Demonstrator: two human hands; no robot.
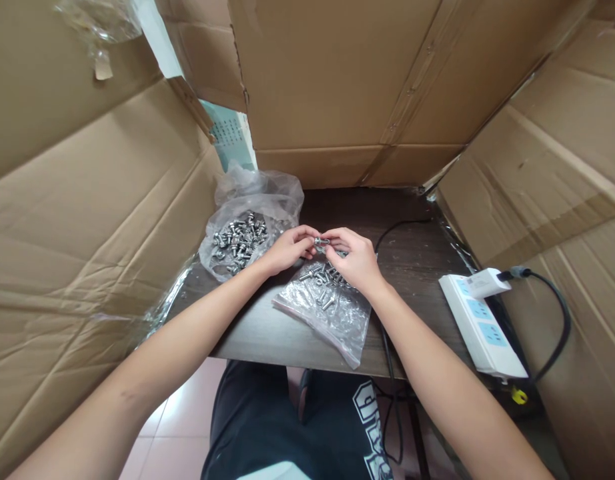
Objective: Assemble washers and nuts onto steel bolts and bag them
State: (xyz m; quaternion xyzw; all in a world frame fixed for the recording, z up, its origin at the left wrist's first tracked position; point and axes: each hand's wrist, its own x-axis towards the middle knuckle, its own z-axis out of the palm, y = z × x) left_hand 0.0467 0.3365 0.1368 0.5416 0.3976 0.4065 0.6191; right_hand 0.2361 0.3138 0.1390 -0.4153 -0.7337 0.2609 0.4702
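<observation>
My left hand (pixel 293 248) and my right hand (pixel 353 257) meet over the table, fingertips pinched around a small metal bolt (pixel 321 241). Both hands appear to grip it, one at each end. Beneath them a flat clear plastic bag (pixel 337 328) lies on the table with several silver bolts (pixel 327 275) on it, partly covered by my right hand. To the left of my left hand sits an open plastic bag (pixel 212 257) filled with a heap of metal bolts (pixel 242 237), some of which seem to carry nuts or washers.
Cardboard walls (pixel 337 80) enclose the dark table (pixel 272 333) at the back and sides. A white power strip (pixel 480 327) with a plugged-in adapter (pixel 487 283) lies at the right edge. A black cable (pixel 387 233) runs across the table behind my right hand and arm.
</observation>
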